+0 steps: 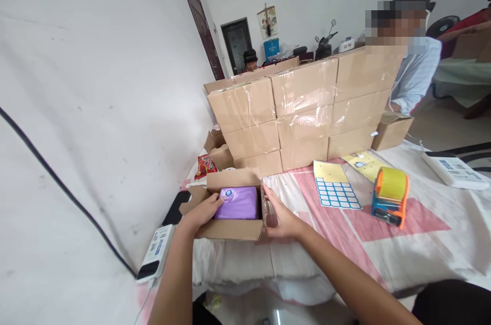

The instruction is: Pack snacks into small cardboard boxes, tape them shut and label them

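An open cardboard box [230, 229] sits on the table in front of me with a purple packet [238, 203] lying inside it. My left hand [202, 212] rests on the box's left side, fingertips touching the purple packet's left edge, fingers curled. My right hand [279, 215] presses flat against the box's right flap, fingers stretched out along it. Both forearms reach in from the bottom of the view.
A wall of taped cardboard boxes [303, 110] stands behind. A sticker sheet [335, 188], an orange tape dispenser [390, 196] and a white device [454, 170] lie to the right. A black phone [176, 207], a handheld device [156, 253] and a red snack bag [205, 165] lie left. A person [414, 71] sits behind the boxes.
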### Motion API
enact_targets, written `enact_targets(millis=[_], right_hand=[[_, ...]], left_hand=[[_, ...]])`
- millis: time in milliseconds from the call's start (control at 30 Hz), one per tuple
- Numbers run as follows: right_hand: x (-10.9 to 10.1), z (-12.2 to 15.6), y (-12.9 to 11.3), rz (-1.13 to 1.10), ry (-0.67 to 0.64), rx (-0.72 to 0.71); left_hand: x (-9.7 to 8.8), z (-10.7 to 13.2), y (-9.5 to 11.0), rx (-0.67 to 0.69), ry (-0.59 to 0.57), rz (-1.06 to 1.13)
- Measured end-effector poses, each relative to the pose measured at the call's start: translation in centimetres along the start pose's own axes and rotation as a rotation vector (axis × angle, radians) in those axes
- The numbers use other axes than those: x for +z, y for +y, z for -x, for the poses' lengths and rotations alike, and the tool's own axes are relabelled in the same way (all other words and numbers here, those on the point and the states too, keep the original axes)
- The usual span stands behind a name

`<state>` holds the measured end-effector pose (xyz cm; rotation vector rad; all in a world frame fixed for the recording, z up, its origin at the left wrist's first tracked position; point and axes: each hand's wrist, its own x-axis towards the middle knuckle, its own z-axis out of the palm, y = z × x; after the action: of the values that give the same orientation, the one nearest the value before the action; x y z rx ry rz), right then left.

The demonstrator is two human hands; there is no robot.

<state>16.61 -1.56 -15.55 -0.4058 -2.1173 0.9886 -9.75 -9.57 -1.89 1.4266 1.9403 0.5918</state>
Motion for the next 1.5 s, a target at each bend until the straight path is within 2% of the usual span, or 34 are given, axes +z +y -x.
enact_targets(millis=[133, 267, 400, 467, 533, 600, 633, 667, 700, 767, 800, 867, 933, 967, 1133, 1233, 1300, 1367, 1500], right_hand=[[-0.1, 0.0, 0.0, 0.001, 0.018, 0.011], [-0.2, -0.1, -0.3, 0.009, 0.011, 0.007], [-0.4, -0.2, -0.4, 0.036, -0.004, 0.006], [-0.7, -0.2, -0.4, 0.045, 0.003, -0.007], [-1.2, -0.2, -0.2, 0.048, 0.041, -0.028], [-1.7, -0.2, -0.2, 0.055, 0.092, -0.039], [-2.0, -0.2, -0.2, 0.059, 0.108, -0.035], [-2.2, -0.2, -0.2, 0.063, 0.114, -0.028], [-2.4, -0.3, -0.3, 0.066, 0.107, -0.018], [-2.6, -0.3, -0.5, 0.071, 0.080, 0.008], [-2.7, -0.4, -0.5, 0.074, 0.071, 0.020], [-2.9, -0.5, -0.7, 0.079, 0.078, 0.038], [-3.1, -0.6, -0.8, 0.081, 0.095, 0.036], [-3.2, -0.6, -0.8, 0.079, 0.102, 0.027], [-2.8, -0.5, -0.9, 0.020, 0.151, -0.033], [-2.6, -0.6, -1.1, -0.079, 0.237, -0.076], [-2.8, -0.8, -1.5, -0.073, 0.271, -0.110], [-3.2, -0.9, -2.0, 0.017, 0.253, -0.140], [-3.9, -0.5, -2.5, 0.168, 0.211, -0.160]], left_hand=[[1.0, -1.3, -0.5, -0.010, 0.016, -0.115], [1.7, -1.4, -0.7, 0.029, 0.074, -0.201], [0.7, -0.2, -0.5, 0.069, 0.161, -0.258], [-0.6, 0.7, -0.7, 0.130, 0.300, -0.297], [-2.0, 1.4, -1.5, 0.202, 0.570, -0.289], [-2.8, 1.7, -3.0, 0.210, 0.847, -0.163], [-2.8, 1.7, -3.8, 0.209, 0.869, -0.063], [-2.6, 1.5, -4.7, 0.231, 0.804, 0.041], [-2.2, 1.3, -5.5, 0.285, 0.666, 0.131], [-1.0, 0.7, -6.7, 0.438, 0.318, 0.233], [-0.3, 0.5, -7.0, 0.495, 0.191, 0.267], [0.9, 0.3, -6.9, 0.527, 0.077, 0.342], [1.9, 0.3, -6.2, 0.492, 0.076, 0.406], [2.4, 0.3, -5.7, 0.453, 0.124, 0.427], [4.8, -0.7, -4.0, 0.311, 0.525, 0.434], [5.6, -1.4, -3.9, 0.306, 0.645, 0.328], [5.6, -1.4, -3.8, 0.351, 0.700, 0.220], [5.3, -1.0, -3.5, 0.436, 0.684, 0.023], [5.3, 0.3, -2.5, 0.581, 0.414, -0.420]])
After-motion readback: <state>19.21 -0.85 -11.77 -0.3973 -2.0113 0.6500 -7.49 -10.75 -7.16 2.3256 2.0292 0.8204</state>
